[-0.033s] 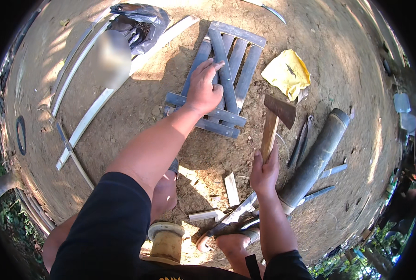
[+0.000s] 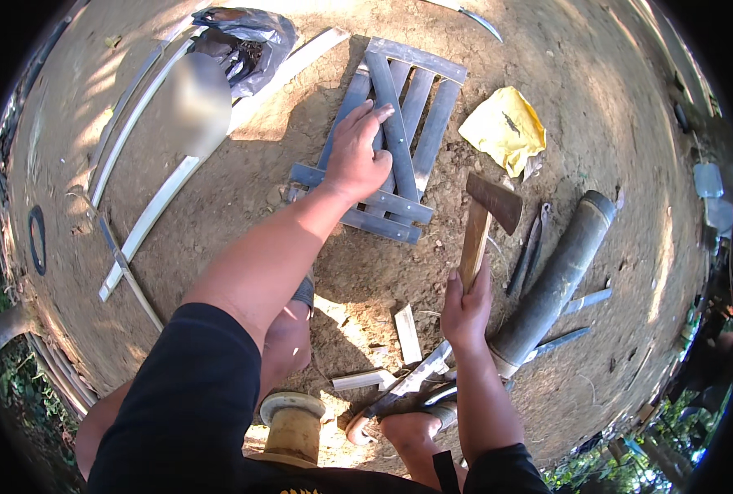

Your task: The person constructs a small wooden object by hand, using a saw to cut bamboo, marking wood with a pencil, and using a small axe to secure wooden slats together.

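On the ground in front of me lies a slatted panel (image 2: pixel 436 123) of dark flat strips, joined by crosspieces at its far and near ends. One diagonal slat (image 2: pixel 397 136) runs across it. My left hand (image 2: pixel 358 156) presses on the panel, its fingers bent against the diagonal slat; the undersides of the fingers are hidden. To the right, my right hand (image 2: pixel 467 309) is closed round the wooden handle of a hatchet (image 2: pixel 495 204). The hatchet is held up, apart from the panel, its blade edge facing right.
A yellow cloth-like piece (image 2: pixel 506 128) lies right of the panel. Pliers (image 2: pixel 531 247) and a thick dark bamboo tube (image 2: pixel 556 280) are further right. A large knife (image 2: pixel 407 383) lies near my foot. Long pale strips (image 2: pixel 152 222) and a black plastic bag (image 2: pixel 276 41) are at left. A spool-like stand (image 2: pixel 294 428) is nearest me.
The hatchet head has dipped very slightly toward me. My left hand keeps its place on the panel.
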### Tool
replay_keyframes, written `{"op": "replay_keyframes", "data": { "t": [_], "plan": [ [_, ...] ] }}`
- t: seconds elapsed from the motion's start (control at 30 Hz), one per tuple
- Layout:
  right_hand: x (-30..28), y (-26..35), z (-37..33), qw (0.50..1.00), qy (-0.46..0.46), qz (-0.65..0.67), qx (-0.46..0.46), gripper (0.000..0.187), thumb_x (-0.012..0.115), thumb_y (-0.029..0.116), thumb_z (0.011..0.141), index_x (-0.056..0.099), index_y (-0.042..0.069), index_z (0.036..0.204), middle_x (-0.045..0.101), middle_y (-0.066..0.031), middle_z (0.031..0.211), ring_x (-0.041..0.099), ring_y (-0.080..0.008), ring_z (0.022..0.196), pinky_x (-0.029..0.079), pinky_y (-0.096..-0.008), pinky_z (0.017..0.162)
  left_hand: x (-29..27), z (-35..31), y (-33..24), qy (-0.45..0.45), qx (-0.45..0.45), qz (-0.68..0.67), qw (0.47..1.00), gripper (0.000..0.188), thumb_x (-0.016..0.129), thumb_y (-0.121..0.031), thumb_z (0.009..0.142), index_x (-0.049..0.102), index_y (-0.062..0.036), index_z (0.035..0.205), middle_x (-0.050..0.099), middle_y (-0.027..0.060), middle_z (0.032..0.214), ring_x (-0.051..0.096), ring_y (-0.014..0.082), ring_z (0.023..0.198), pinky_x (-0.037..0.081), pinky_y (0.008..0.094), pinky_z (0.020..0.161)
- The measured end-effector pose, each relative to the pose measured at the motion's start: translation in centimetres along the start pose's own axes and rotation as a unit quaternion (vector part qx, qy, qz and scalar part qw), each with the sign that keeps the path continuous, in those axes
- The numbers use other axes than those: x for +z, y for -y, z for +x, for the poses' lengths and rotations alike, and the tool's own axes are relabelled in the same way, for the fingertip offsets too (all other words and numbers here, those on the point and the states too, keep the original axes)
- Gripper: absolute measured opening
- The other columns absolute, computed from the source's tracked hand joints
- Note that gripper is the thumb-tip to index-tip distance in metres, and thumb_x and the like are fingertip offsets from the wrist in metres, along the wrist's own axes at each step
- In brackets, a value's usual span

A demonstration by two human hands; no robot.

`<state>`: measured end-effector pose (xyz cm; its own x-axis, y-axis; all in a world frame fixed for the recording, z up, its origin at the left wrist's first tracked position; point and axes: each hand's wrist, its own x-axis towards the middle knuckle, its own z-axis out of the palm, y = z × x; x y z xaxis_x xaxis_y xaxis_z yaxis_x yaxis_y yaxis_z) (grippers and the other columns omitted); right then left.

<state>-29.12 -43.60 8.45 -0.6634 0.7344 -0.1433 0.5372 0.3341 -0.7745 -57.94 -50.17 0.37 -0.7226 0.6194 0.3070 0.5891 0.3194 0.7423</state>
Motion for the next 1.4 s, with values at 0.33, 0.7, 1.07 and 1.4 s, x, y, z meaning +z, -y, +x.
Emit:
{"op": "replay_keyframes", "data": {
  "t": [0.33, 0.7, 1.07, 1.4],
  "plan": [
    [0.2, 0.9, -1.0, 0.998, 0.057, 0.015, 0.034, 0.051, 0.06, 0.008, 0.099, 0.045, -0.008, 0.145, 0.069, -0.0272, 0.098, 0.072, -0.0387, 0.084, 0.055, -0.0465, 0.075, -2.7, 4.5, -0.5, 0.351, 0.078, 0.341, 0.869, 0.131, 0.066, -0.087, 0.071, 0.016, -0.0133, 0.166, 0.009, 0.0027, 0.175, 0.003, 0.0229, 0.161, 0.002, 0.0536, 0.131],
    [4.3, 3.3, 6.5, 0.991, 0.119, -0.068, 0.001, 0.053, 0.054, 0.012, 0.103, 0.036, 0.004, 0.152, 0.067, -0.0347, 0.108, 0.067, -0.0534, 0.097, 0.053, -0.0566, 0.08, -2.6, 3.8, 1.4, 0.317, 0.063, 0.329, 0.887, 0.132, 0.067, -0.088, 0.068, 0.017, -0.0152, 0.166, 0.011, 0.0006, 0.174, 0.004, 0.0225, 0.161, 0.003, 0.0547, 0.131],
    [4.1, 5.4, 7.2, 0.975, 0.149, -0.16, -0.042, 0.053, 0.056, 0.013, 0.103, 0.037, 0.008, 0.153, 0.068, -0.0302, 0.115, 0.069, -0.0501, 0.096, 0.055, -0.0563, 0.079, -4.7, 3.6, 1.5, 0.304, 0.068, 0.318, 0.895, 0.127, 0.068, -0.086, 0.07, 0.024, -0.0135, 0.164, 0.011, 0.0009, 0.174, 0.006, 0.0226, 0.161, 0.005, 0.055, 0.13],
    [5.3, 4.6, 6.8, 0.967, 0.142, -0.206, -0.051, 0.054, 0.058, 0.012, 0.102, 0.04, 0.005, 0.152, 0.067, -0.0307, 0.112, 0.07, -0.0489, 0.094, 0.055, -0.0544, 0.077, -5.0, 3.3, 1.7, 0.316, 0.06, 0.327, 0.889, 0.122, 0.064, -0.086, 0.074, 0.025, -0.0133, 0.164, 0.008, -0.0002, 0.175, 0.004, 0.0222, 0.161, 0.005, 0.0547, 0.13]
  ]
}}
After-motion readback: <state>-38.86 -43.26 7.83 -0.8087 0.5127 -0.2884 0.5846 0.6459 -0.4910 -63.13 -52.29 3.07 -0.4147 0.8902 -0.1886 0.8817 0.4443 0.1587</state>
